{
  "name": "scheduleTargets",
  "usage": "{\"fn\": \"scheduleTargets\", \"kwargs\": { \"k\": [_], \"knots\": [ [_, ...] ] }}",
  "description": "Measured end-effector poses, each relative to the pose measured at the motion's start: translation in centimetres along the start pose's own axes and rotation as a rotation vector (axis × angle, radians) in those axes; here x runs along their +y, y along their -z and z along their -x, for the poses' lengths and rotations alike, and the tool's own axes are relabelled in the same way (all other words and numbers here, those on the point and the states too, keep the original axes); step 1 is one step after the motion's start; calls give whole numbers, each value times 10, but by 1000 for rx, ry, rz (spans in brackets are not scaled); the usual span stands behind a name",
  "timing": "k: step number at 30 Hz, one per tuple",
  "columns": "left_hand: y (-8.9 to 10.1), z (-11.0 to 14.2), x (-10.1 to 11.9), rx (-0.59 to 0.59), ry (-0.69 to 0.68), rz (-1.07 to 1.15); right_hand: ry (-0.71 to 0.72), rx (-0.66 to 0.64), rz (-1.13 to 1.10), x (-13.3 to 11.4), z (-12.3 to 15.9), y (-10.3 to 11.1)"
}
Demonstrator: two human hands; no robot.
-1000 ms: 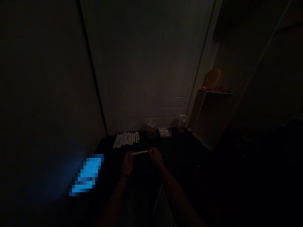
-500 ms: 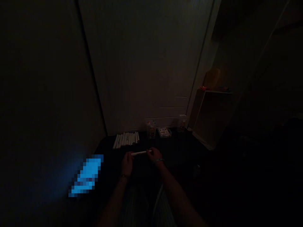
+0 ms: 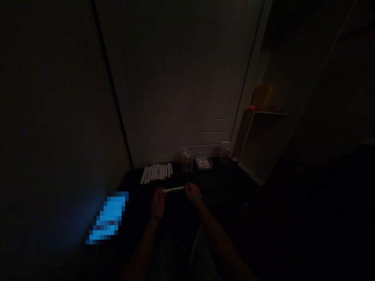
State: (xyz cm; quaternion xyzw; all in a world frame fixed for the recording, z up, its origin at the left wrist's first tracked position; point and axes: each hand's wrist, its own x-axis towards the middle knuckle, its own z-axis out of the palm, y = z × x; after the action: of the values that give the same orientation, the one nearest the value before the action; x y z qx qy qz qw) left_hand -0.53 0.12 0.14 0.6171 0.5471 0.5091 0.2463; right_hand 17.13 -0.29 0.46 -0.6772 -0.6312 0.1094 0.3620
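Note:
A slim white marker pen (image 3: 174,189) is held level between my two hands, over the near part of the dark table. My left hand (image 3: 158,202) is closed on its left end. Around its right end, the fingers of my right hand (image 3: 192,191) are pinched. Beyond my left hand, a row of several white markers (image 3: 157,173) lies side by side on the table. The room is very dark, so print and cap details on the pen in my hands cannot be made out.
Along the table's back stand a clear container (image 3: 188,160) with a few coloured tips in it, a flat patterned box (image 3: 204,164) and another clear container (image 3: 225,152). A pixelated bright blue screen (image 3: 108,218) glows at left. A cabinet (image 3: 260,144) stands at right.
My right hand has shifted slightly to the right along the pen's end. My left hand and the things on the table stay where they were.

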Motion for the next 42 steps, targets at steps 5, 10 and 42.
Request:
{"fn": "scheduleTargets", "kwargs": {
  "k": [5,10,42],
  "knots": [
    [-1,-1,-3,-11,2,0,9,7,2,-1,1,1],
    [-1,0,-1,-7,3,4,17,29,4,0,2,1],
    [-6,0,0,-5,70,151,-23,10,-13,-1,2,1]
  ]
}}
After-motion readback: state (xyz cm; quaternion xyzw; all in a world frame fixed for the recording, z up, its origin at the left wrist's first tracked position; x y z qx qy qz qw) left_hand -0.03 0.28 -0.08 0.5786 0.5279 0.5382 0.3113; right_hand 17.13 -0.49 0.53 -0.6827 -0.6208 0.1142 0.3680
